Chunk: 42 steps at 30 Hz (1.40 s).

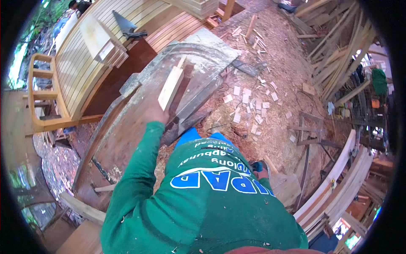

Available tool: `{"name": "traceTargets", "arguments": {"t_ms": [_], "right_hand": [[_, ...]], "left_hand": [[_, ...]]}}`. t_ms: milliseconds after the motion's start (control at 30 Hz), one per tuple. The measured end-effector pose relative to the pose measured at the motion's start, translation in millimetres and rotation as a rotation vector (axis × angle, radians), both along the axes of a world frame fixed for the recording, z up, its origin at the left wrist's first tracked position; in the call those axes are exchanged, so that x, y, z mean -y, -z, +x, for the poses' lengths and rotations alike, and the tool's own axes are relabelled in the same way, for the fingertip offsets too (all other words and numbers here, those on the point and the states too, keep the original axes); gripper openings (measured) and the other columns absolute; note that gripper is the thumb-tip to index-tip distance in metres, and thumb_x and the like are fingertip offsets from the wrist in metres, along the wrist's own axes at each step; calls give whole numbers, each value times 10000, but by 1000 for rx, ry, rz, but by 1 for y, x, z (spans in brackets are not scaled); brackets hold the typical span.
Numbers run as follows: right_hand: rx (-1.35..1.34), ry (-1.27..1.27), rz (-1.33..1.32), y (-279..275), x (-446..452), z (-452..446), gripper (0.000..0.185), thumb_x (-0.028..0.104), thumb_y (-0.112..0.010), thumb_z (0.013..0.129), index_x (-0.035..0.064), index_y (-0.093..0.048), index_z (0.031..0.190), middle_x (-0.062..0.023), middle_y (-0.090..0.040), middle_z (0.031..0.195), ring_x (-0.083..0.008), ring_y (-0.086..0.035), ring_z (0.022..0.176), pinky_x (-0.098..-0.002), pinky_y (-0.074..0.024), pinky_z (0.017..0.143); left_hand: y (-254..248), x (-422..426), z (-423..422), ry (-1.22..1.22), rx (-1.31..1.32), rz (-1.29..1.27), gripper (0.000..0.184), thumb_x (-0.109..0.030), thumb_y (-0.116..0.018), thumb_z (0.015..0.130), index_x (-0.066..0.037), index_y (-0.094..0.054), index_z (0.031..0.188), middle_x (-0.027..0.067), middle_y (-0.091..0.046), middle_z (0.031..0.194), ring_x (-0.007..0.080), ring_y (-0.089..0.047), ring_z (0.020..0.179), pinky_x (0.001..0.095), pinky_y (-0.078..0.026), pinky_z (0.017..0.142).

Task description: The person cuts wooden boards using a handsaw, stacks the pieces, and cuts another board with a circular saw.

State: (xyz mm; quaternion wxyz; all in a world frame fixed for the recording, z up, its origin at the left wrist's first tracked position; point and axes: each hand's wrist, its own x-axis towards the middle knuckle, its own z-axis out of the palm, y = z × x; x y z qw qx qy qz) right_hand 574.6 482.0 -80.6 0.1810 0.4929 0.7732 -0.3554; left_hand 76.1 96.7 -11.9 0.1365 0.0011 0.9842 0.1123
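My left hand (157,115) is closed around the lower end of a pale wooden piece (171,89). The piece has a narrow tenon at its far end and lies over the dusty wooden worktable (127,127). Low on the right, beside my green shirt, is my right hand (263,170), partly hidden by my body. Its fingers seem wrapped round a dark object with a bluish part (256,167), too small and covered to name.
A handsaw (127,26) rests on a slatted wooden bench (91,55), near a pale wooden block assembly (101,40). Small wood offcuts (249,101) and sawdust cover the ground to the right. Long boards (334,178) lean at the lower right, with piled timber (338,55) behind.
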Motion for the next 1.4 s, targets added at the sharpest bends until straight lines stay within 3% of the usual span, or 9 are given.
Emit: {"name": "traceTargets", "arguments": {"t_ms": [200, 333, 567, 667, 767, 933, 1033, 1167, 1400], "right_hand": [[86, -103, 43, 26, -49, -40, 488, 287, -872, 647, 56, -754, 1060, -199, -765, 1036, -378, -734, 952, -474, -571, 873], [86, -208, 56, 35, -82, -69, 477, 248, -821, 664, 38, -743, 1085, -233, -753, 1010, -413, -729, 937, -489, -574, 872], [25, -265, 97, 18, -115, -120, 471, 237, -850, 658, 45, -754, 1077, -217, -757, 998, -393, -735, 945, -472, -570, 901], [47, -297, 96, 12, -118, -135, 471, 238, -842, 657, 38, -755, 1074, -228, -754, 1014, -407, -729, 971, -477, -564, 920], [37, -258, 62, 43, -126, -136, 465, 245, -821, 665, 32, -750, 1072, -241, -748, 1024, -423, -721, 991, -485, -561, 925], [92, -323, 47, 17, -114, -145, 350, 204, -790, 722, 29, -742, 1021, -226, -752, 971, -394, -735, 949, -481, -571, 871], [53, -205, -42, -46, -88, -160, 328, 202, -801, 727, 35, -744, 1004, -187, -758, 934, -334, -748, 889, -454, -581, 827], [35, -182, -32, 14, -117, -120, 299, 172, -814, 729, 36, -746, 986, -146, -755, 845, -286, -734, 741, -425, -589, 731], [155, -260, 70, -40, -112, -126, 328, 197, -846, 736, 31, -751, 1003, -158, -757, 832, -284, -744, 717, -420, -593, 685]], "left_hand": [[-33, 42, -11, -118, 186, -66, 695, -332, -888, 718, -90, -636, 1319, 217, -745, 1117, 391, -719, 1070, 515, -566, 957], [-56, 48, 3, -140, 4, 55, 696, -345, -933, 667, -66, -672, 1249, 210, -755, 1106, 369, -735, 1040, 488, -565, 958], [-182, 97, 13, -408, -554, 729, 630, -295, -965, 638, 3, -663, 1104, 137, -750, 995, 242, -707, 880, 389, -574, 809], [-209, 135, 17, -543, -787, 1044, 350, -175, -851, 834, 9, -691, 1085, 88, -736, 1061, 189, -702, 905, 341, -587, 821], [-218, 149, 39, -860, -596, 1586, 301, -131, -813, 867, 5, -699, 1111, 83, -729, 1066, 198, -712, 943, 336, -598, 823], [-91, 159, 81, -1186, -515, 1927, 372, -147, -784, 878, -41, -681, 1219, 95, -733, 1139, 268, -697, 1067, 469, -594, 895], [-37, 135, 103, -1711, -509, 1646, 366, -184, -777, 887, -78, -663, 1218, 96, -724, 1149, 296, -681, 1105, 500, -584, 930], [54, 132, 165, -1618, -382, 2009, 424, -186, -746, 905, -45, -625, 1286, 130, -695, 1260, 341, -654, 1198, 533, -570, 1008], [98, 90, 201, -1787, -313, 2042, 497, -189, -768, 889, -33, -592, 1326, 131, -653, 1341, 338, -625, 1245, 538, -527, 1088]]}}
